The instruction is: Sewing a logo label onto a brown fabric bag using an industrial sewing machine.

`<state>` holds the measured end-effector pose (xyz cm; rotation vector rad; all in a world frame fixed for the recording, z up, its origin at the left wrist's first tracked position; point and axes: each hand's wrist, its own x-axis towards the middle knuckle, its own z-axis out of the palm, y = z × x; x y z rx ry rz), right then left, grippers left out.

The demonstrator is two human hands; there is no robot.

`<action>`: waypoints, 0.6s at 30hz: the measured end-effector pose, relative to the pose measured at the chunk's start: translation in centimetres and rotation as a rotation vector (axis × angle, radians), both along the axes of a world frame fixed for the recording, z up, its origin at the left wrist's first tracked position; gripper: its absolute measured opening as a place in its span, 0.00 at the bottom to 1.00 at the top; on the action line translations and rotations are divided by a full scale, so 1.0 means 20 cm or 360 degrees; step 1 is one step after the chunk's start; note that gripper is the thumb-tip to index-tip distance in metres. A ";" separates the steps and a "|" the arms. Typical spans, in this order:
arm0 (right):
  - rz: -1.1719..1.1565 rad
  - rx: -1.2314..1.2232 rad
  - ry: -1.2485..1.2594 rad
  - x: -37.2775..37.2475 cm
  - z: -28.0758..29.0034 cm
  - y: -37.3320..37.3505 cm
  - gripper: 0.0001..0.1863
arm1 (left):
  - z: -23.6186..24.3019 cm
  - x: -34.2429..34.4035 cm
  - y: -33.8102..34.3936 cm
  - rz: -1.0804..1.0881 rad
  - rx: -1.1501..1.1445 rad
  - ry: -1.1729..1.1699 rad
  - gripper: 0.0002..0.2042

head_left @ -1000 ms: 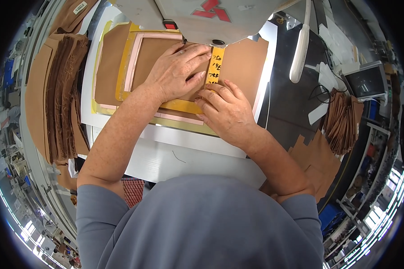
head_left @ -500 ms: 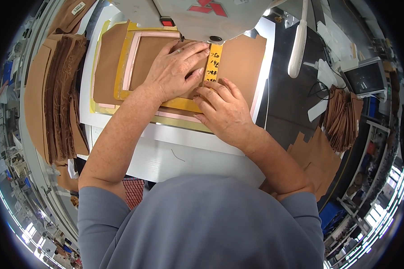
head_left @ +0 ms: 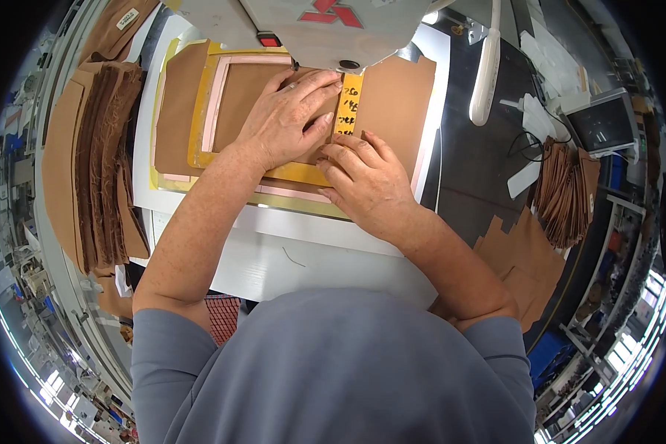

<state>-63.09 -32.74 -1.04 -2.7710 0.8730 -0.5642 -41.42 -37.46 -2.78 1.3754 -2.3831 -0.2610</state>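
Note:
A yellow rectangular template frame (head_left: pixel 296 172) with pink inner edging lies over a brown fabric panel (head_left: pixel 396 103), part of which shows through its opening. My left hand (head_left: pixel 288 115) rests flat on the panel inside the frame, fingers spread, their tips reaching the frame's right bar, which bears dark handwriting. At the lower right corner, my right hand (head_left: pixel 370 174) touches the bar with bent, parted fingers; its thumb lies lower, by the frame's edge. Just beyond my left fingertips hangs the grey machine head (head_left: pixel 325 37), which hides the frame's far right corner.
Thick stacks of brown fabric pieces (head_left: pixel 96 163) stand on the left. At the right are a bundle of brown pieces (head_left: pixel 562 192), flat brown pieces (head_left: pixel 525 266), and a small screen (head_left: pixel 603 122). A white rod-shaped lamp (head_left: pixel 486 81) hangs near the machine head. A dark thread (head_left: pixel 294 257) lies on the white table.
Both hands hold nearly the same places on the frame and panel. The panel's far left corner, which stuck up past the frame's top bar, sits lower now. The view has shifted slightly.

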 end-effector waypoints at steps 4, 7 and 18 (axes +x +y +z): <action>0.0005 0.0015 -0.0002 -0.01 0.01 0.00 0.20 | 0.00 -0.01 0.00 0.0006 0.0042 -0.0008 0.23; 0.0000 0.0008 -0.0030 0.00 0.00 0.00 0.20 | 0.01 -0.01 -0.01 0.0006 0.0068 0.0009 0.23; 0.0020 -0.0008 -0.0034 -0.01 0.00 -0.01 0.17 | 0.01 0.00 0.00 -0.0012 0.0070 0.0014 0.24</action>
